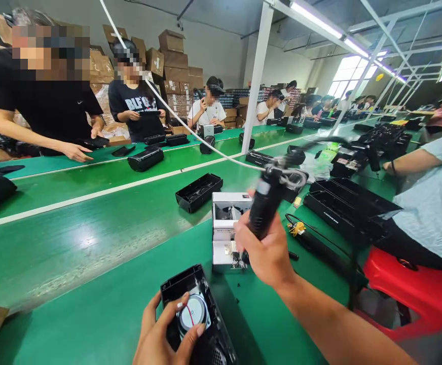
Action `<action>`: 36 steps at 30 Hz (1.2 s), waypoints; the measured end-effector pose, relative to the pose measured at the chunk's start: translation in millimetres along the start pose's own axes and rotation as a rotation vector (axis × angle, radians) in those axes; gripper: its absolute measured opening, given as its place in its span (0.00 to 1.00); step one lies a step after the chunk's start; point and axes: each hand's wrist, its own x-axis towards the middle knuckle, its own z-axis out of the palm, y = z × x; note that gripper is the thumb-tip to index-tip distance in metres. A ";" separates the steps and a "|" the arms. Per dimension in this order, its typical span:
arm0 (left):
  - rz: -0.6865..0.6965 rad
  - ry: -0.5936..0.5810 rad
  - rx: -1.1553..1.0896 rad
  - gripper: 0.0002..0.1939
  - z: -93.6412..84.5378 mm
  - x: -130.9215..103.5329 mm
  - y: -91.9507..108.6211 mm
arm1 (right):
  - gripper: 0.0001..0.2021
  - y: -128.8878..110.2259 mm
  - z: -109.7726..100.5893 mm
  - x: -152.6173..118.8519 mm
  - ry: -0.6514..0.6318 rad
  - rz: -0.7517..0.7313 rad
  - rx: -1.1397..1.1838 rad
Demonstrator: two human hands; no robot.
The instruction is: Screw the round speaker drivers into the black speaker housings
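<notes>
**A:** Where were your hands?

**B:** Nearest the camera, your left hand (163, 334) was clamped on the black speaker housing (198, 317) at the belt's near edge, thumb and fingers curled around the round silver driver (193, 312) seated in it.

**A:** And the right?

**B:** Your right hand (266, 251) was wrapped tight around the black electric screwdriver (266, 203), held upright above the white parts box (226, 228). Its tip was hidden behind your hand, so I couldn't tell if it touched anything. A white cable (190, 129) ran up from the tool.

**A:** Beyond that?

**B:** An empty black shell (198, 191) lay just past the box on the green conveyor (91, 228). To your right, a co-worker's arm (411, 162) reached over stacked black housings (342, 203). Across the belt, another person's hand (77, 151) rested on the far lane.
</notes>
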 end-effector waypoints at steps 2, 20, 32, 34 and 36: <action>-0.007 -0.001 -0.012 0.25 -1.1 -1.6 5.7 | 0.12 -6.0 -9.3 -6.6 -0.177 0.159 -0.004; -0.085 -0.106 -0.026 0.23 -16.7 -15.6 38.1 | 0.25 -38.3 4.4 -87.0 -0.263 0.029 0.481; -0.075 -0.107 -0.005 0.21 -15.9 -13.9 36.3 | 0.08 18.1 17.6 -89.8 -0.310 -0.026 0.286; -0.094 -0.134 -0.009 0.22 -17.5 -12.7 37.5 | 0.11 22.3 17.8 -90.5 -0.281 -0.024 0.264; -0.104 -0.158 -0.005 0.22 -19.0 -11.8 38.2 | 0.15 23.8 18.8 -90.0 -0.263 -0.025 0.248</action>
